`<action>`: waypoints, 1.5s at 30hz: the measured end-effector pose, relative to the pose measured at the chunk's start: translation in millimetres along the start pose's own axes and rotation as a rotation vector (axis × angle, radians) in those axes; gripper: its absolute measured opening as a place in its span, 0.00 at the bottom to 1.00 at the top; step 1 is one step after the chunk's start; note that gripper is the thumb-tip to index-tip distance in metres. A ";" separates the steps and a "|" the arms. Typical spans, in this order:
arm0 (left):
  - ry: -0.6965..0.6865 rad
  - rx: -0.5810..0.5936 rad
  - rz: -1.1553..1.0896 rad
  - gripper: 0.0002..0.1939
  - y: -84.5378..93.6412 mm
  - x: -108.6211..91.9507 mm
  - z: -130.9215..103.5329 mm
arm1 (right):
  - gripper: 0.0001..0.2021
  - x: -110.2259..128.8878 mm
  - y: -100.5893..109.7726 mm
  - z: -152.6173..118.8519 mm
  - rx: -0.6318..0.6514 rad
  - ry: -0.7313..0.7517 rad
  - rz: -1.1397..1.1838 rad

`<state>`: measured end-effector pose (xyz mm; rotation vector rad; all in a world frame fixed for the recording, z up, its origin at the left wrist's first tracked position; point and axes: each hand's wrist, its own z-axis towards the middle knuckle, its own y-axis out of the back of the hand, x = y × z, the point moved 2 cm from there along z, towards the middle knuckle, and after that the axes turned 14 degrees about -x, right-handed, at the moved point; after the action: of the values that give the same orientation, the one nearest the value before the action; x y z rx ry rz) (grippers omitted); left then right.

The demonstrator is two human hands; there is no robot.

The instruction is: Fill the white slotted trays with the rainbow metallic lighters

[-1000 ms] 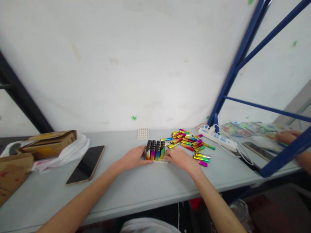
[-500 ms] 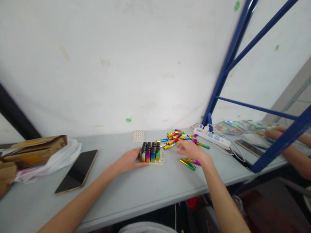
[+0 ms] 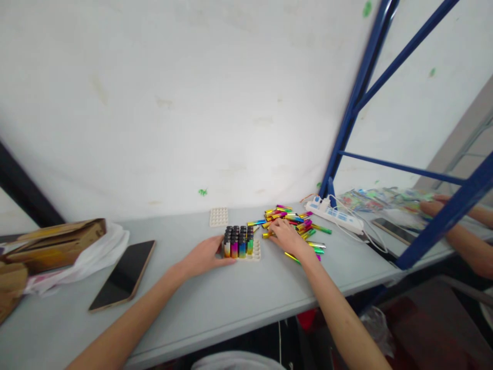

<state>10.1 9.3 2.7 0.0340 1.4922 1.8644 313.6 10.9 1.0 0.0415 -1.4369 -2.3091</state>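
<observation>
Several lighters (image 3: 242,248) with black tops and shiny rainbow bodies stand upright in tight rows on a white tray (image 3: 256,252) with small holes. My left hand (image 3: 206,253) curves around the left side of this block, thumb along the front and fingers behind. A loose pile of metallic lighters (image 3: 304,226) lies on its side to the right. Over the pile's left edge, my right hand (image 3: 287,237) points down with its fingers closed at a yellow lighter (image 3: 265,236); its fingertips partly hide the grip. More loose lighters (image 3: 318,249) lie beside my right wrist.
A second white holed tray (image 3: 219,217) lies behind the block near the wall. To the left are a phone (image 3: 123,275), a white plastic bag (image 3: 110,246) and cardboard (image 3: 61,244). A power strip (image 3: 339,216) with cables and a blue metal frame (image 3: 346,128) stand right.
My right hand has moved left, its fingers coming to a yellow lighter at the pile's edge. Another lighter now shows among those near my wrist. My left hand stays at the block.
</observation>
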 end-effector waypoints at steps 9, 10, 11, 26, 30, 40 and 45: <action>-0.018 -0.004 -0.006 0.28 -4.3 5.4 0.5 | 0.18 6.8 30.7 13.4 -0.264 -0.051 0.437; -0.021 -0.007 -0.006 0.28 -4.5 5.7 0.5 | 0.18 7.2 31.6 14.6 -0.295 -0.084 0.482; -0.023 -0.011 -0.006 0.29 -4.5 5.8 0.5 | 0.17 7.3 31.2 15.7 -0.308 -0.132 0.538; -0.004 0.004 -0.026 0.28 2.8 -5.7 -0.8 | 0.26 42.6 17.8 8.6 0.033 -0.326 1.167; -0.012 0.013 -0.044 0.28 3.9 -7.6 -1.0 | 0.29 50.1 10.4 9.1 0.090 -0.450 1.166; -0.002 0.012 -0.052 0.27 2.5 -6.6 -0.6 | 0.25 70.9 -3.1 8.6 -0.046 -0.647 1.090; -0.015 0.003 -0.058 0.29 0.0 -3.4 -0.3 | 0.21 67.4 -3.1 7.5 -0.017 -0.618 1.147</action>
<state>12.5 7.1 4.0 0.0063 1.4712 1.8120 249.3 -6.0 14.8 -1.2406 -1.1618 -1.3699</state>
